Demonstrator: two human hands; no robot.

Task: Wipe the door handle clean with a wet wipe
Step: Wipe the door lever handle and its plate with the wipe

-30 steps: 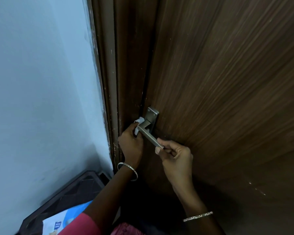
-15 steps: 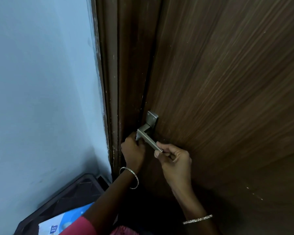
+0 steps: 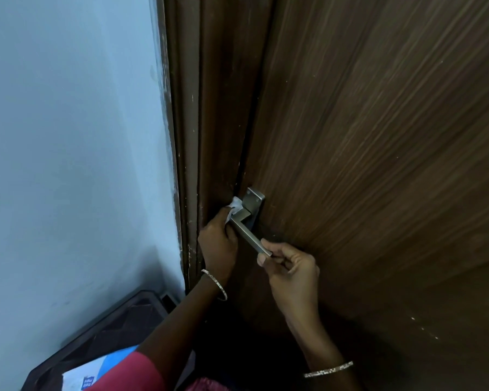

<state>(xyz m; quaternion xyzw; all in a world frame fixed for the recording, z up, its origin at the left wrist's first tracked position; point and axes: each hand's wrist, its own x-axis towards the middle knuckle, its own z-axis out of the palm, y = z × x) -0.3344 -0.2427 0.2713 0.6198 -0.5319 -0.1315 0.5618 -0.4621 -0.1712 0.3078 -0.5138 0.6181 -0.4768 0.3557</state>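
Observation:
A square-section metal door handle [image 3: 247,231] juts from its plate [image 3: 254,199] on the dark wooden door [image 3: 378,165]. My left hand [image 3: 219,244] presses a white wet wipe [image 3: 235,208] against the handle's inner end, near the plate. Most of the wipe is hidden in my fingers. My right hand [image 3: 290,268] pinches the lever's free tip between thumb and fingers. A bangle sits on each wrist.
The brown door frame [image 3: 192,136] runs along the left of the door, with a pale blue wall [image 3: 68,136] beyond it. Low at the left stands a dark tray-like stand [image 3: 110,328] with a blue and white packet [image 3: 96,373] on it.
My left hand has slid up the handle's inner end, so the white wipe shows again by the plate. The right hand has kept hold of the lever tip.

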